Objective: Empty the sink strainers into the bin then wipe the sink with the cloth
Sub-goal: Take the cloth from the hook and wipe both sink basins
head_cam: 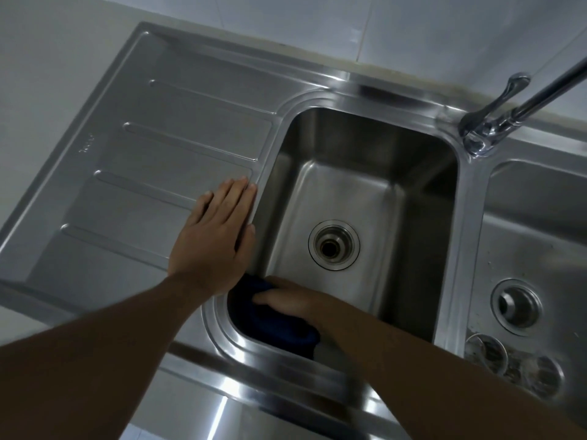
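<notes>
A steel sink (pixel 359 144) with a deep middle basin fills the view. Its drain (pixel 333 245) is an open hole with no strainer in it. My right hand (pixel 287 300) presses a dark blue cloth (pixel 273 325) against the near-left corner of that basin, inside the wall. My left hand (pixel 216 236) lies flat, fingers together, on the draining board (pixel 152 154) at the basin's left rim. In the right basin (pixel 533 198) a drain fitting (pixel 516 305) sits in place, and two round strainers (pixel 486 352) (pixel 544 374) lie near the front edge.
A chrome tap (pixel 495 119) stands at the back right, its spout reaching off to the upper right. White tiled wall runs behind the sink. Pale counter borders the draining board on the left. No bin is in view.
</notes>
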`<state>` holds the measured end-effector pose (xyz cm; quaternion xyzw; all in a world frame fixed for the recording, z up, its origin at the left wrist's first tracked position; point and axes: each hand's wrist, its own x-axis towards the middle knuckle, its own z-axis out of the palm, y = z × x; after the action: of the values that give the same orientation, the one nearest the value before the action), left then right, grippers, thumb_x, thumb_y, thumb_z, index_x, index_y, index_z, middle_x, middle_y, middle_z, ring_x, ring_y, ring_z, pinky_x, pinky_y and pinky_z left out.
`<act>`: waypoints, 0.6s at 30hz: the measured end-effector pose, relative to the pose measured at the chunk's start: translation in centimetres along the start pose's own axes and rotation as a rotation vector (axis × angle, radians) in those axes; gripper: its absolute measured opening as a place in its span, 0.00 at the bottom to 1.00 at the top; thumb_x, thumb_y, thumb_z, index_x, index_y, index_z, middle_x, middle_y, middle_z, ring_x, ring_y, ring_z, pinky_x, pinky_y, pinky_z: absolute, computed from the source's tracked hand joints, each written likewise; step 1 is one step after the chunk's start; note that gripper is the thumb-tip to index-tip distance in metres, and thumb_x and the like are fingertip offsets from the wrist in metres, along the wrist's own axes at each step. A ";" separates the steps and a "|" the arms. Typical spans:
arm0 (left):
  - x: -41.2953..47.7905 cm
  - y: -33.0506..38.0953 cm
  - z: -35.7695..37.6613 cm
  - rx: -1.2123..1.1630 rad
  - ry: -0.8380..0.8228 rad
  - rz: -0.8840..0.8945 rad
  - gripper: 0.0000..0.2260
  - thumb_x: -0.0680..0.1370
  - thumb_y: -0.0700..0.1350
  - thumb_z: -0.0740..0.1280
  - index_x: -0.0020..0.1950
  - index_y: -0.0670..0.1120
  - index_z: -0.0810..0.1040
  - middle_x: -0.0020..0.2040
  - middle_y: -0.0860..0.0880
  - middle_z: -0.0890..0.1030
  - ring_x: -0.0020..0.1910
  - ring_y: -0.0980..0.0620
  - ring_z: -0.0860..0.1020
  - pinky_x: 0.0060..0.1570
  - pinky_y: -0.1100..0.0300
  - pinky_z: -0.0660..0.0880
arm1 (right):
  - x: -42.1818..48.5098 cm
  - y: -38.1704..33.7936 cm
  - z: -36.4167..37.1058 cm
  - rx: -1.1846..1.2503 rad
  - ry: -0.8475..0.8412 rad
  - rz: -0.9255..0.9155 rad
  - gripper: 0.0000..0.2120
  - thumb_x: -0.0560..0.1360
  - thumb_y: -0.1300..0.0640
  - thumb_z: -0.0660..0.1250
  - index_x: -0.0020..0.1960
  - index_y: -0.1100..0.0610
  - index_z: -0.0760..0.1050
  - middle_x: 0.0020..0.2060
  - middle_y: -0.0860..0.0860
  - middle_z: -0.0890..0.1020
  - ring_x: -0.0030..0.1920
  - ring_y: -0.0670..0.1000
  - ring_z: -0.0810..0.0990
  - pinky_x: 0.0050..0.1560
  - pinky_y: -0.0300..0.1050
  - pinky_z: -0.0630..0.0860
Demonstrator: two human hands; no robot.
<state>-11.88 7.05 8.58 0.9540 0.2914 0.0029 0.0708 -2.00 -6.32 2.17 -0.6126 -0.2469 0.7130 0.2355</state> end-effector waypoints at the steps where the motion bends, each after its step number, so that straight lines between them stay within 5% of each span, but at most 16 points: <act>1: 0.0 0.0 0.0 0.002 0.000 0.004 0.27 0.83 0.52 0.48 0.82 0.48 0.51 0.83 0.50 0.54 0.82 0.53 0.49 0.80 0.49 0.50 | -0.5 0.1 -0.3 0.095 -0.017 0.018 0.09 0.75 0.50 0.67 0.54 0.49 0.79 0.47 0.47 0.84 0.45 0.47 0.83 0.45 0.39 0.76; 6: 0.0 0.2 -0.4 -0.005 -0.012 -0.002 0.27 0.83 0.52 0.48 0.82 0.48 0.52 0.83 0.49 0.54 0.82 0.53 0.49 0.80 0.49 0.49 | -1.2 1.1 -0.4 0.061 -0.060 -0.023 0.06 0.74 0.47 0.66 0.49 0.47 0.78 0.45 0.48 0.82 0.44 0.49 0.79 0.52 0.47 0.72; 9: 0.1 0.1 -0.3 -0.003 -0.021 0.002 0.27 0.83 0.52 0.48 0.82 0.48 0.51 0.83 0.50 0.53 0.82 0.53 0.48 0.80 0.49 0.49 | -0.6 1.6 -0.2 -0.173 -0.039 -0.069 0.15 0.78 0.49 0.65 0.63 0.48 0.75 0.57 0.48 0.80 0.55 0.50 0.78 0.57 0.46 0.70; 12: 0.0 0.1 -0.2 0.003 -0.014 0.002 0.27 0.83 0.52 0.48 0.82 0.48 0.51 0.83 0.49 0.54 0.82 0.53 0.48 0.80 0.49 0.50 | 0.3 3.0 -0.7 -0.549 0.130 -0.279 0.19 0.78 0.56 0.67 0.67 0.59 0.72 0.62 0.59 0.76 0.61 0.59 0.74 0.62 0.53 0.71; 15: 0.0 0.2 -0.1 0.002 0.000 0.005 0.27 0.83 0.52 0.49 0.82 0.47 0.53 0.82 0.49 0.55 0.82 0.53 0.49 0.79 0.48 0.51 | 0.5 4.2 -1.9 -0.999 0.295 -0.495 0.20 0.76 0.55 0.65 0.67 0.58 0.75 0.65 0.60 0.75 0.62 0.61 0.72 0.61 0.57 0.71; 18: 0.1 0.1 0.0 0.012 0.007 0.012 0.27 0.83 0.52 0.49 0.82 0.47 0.54 0.82 0.48 0.56 0.82 0.52 0.50 0.79 0.49 0.51 | 1.7 4.4 -4.3 -1.058 0.638 -0.595 0.23 0.73 0.51 0.59 0.63 0.60 0.80 0.62 0.62 0.79 0.59 0.64 0.77 0.53 0.58 0.76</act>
<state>-11.78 7.05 8.58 0.9562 0.2857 0.0049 0.0641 1.85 -8.35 -2.48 -0.7315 -0.6381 0.1862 0.1518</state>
